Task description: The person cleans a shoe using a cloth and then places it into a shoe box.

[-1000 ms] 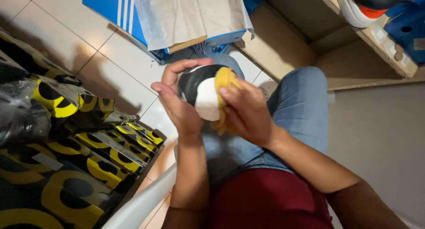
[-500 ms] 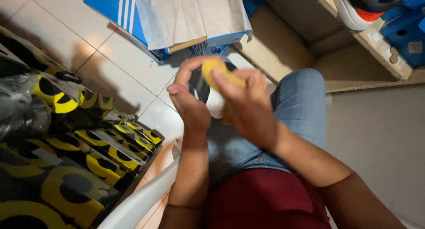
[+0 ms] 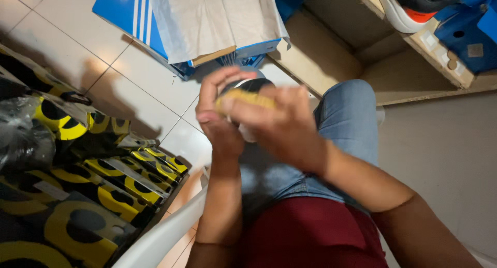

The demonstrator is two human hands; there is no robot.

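Pale tiled floor (image 3: 67,45), blue shoebox (image 3: 155,35) at its far edge. Above the lap, left hand (image 3: 220,125) cupped around a black-and-white shoe (image 3: 251,87); right hand (image 3: 290,128) pinching a yellow cloth (image 3: 243,98) against it. Wiping likely under way; probably steady pressure needed, shoe turned.

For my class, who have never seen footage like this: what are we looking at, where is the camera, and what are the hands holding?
There is no machine here. The camera sits on a person's head and looks down at their own two bare hands, above a knee in blue jeans. The left hand cups a black and white shoe, mostly hidden and blurred. The right hand presses a yellow cloth against it. On the tiled floor lies an open blue shoebox with wrapping paper. Black and yellow packages are stacked at the left. Another shoe rests on a shelf, upper right.
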